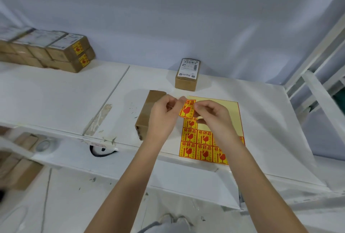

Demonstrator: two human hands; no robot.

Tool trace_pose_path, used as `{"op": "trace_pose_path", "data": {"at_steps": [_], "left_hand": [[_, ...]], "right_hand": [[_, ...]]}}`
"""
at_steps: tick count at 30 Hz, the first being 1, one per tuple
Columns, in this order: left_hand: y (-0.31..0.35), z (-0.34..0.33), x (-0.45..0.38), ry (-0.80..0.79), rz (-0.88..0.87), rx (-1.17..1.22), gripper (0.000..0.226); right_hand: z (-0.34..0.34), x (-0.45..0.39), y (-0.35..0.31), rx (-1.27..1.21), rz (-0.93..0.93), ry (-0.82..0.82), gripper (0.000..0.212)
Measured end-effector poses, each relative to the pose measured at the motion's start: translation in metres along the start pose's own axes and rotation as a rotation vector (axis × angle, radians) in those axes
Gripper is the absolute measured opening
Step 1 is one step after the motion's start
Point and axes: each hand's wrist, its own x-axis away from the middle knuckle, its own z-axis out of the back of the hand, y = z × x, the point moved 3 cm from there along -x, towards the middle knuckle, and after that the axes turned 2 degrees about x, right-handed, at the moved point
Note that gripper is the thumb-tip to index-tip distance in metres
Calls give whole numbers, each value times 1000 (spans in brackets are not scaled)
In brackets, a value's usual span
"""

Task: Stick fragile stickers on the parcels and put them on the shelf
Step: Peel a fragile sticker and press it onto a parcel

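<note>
Both hands hold one yellow and red fragile sticker [187, 109] just above the sticker sheet [222, 113]. My left hand [162, 118] pinches its left edge, and my right hand [212, 115] pinches its right edge. The sheet lies on the white shelf board [74, 100] with several stickers left on its near half. A brown cardboard parcel [149, 109] lies under and left of my left hand. A second parcel [187, 74] with a white shipping label stands further back. Several parcels bearing fragile stickers [69, 51] are stacked at the back left.
A white metal shelf frame [317, 75] rises at the right. More brown boxes [20, 169] and a tape roll [43, 145] sit on the lower level at the left. A black cable [99, 153] hangs under the board's front edge.
</note>
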Motion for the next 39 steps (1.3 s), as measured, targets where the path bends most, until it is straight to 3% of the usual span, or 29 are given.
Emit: {"op": "trace_pose_path", "data": {"at_steps": [7,13,17,23,28,39], "left_hand": [[-5,43,-5,153,37,50,44],[-24,78,-21,98,65,24,39],[-29,92,-36,-54,63,-33,33],[-36,101,-63,-155,49,-64,30],[-46,94,-72,-247,53,-131,28],[-88,86,-63,-162,43,-316,32]], "right_hand": [[-38,3,-9,-43,60,-69,6],[-71,3,-13,-6,18,-148,15],[-90,-3,-21,-12,-15,-40,10],[-107,-12,-29,130,-23,168,2],[-109,-14,-24,158,-85,248,3],[-118,-22,10,252,-158,255,16]]}}
